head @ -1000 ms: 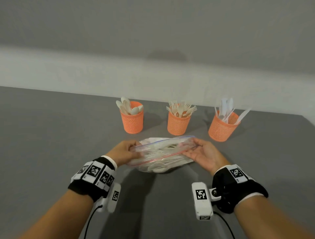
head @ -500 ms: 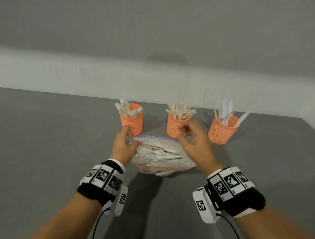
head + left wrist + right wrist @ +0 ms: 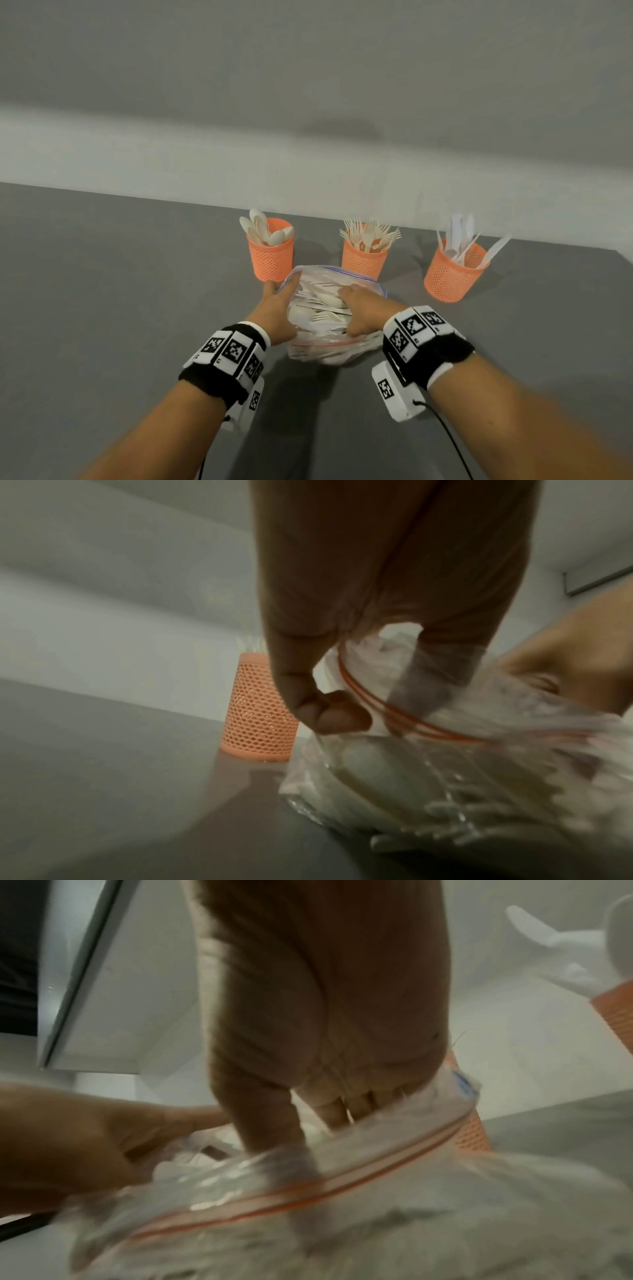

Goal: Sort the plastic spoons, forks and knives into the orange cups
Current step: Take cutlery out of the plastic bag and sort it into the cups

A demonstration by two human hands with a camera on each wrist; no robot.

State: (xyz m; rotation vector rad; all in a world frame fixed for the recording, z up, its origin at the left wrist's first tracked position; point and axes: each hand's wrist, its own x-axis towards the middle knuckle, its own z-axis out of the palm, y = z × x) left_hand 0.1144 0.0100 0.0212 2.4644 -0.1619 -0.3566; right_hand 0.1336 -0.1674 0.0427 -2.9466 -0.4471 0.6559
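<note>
A grey tabletop (image 3: 102,308) runs back to a pale wall, and both hands work at a clear zip bag (image 3: 329,346) full of white plastic cutlery lying in the middle of it. The left hand (image 3: 274,308) holds the bag's left edge: in the left wrist view its fingers curl round the rim by the red zip line, keeping the mouth wide. The right hand (image 3: 363,315) reaches down into the opening, its fingers among the pieces. They are hidden by the plastic and by blur, so I cannot tell whether they have closed on anything.

Just beyond the left hand's fingertips stands the spoon cup (image 3: 270,253), nearly touching the bag. Beyond the right hand stands the fork cup (image 3: 363,257), also close behind the bag. The knife cup (image 3: 454,274) sits further off to the right of the right hand, with its knives fanned outward over the rim. All three already hold a good number of pieces, while the bag looks well stocked, so the sorting seems partway through.

The risks from here come mostly from crowding. The cutlery lies tangled, so pulling one piece could drag others out or snag tines on the plastic. The bag presses near two light mesh cups, and a tug on its rim or a careless lift of the wrist might tip one over. A mixed handful could also land in the wrong cup.
</note>
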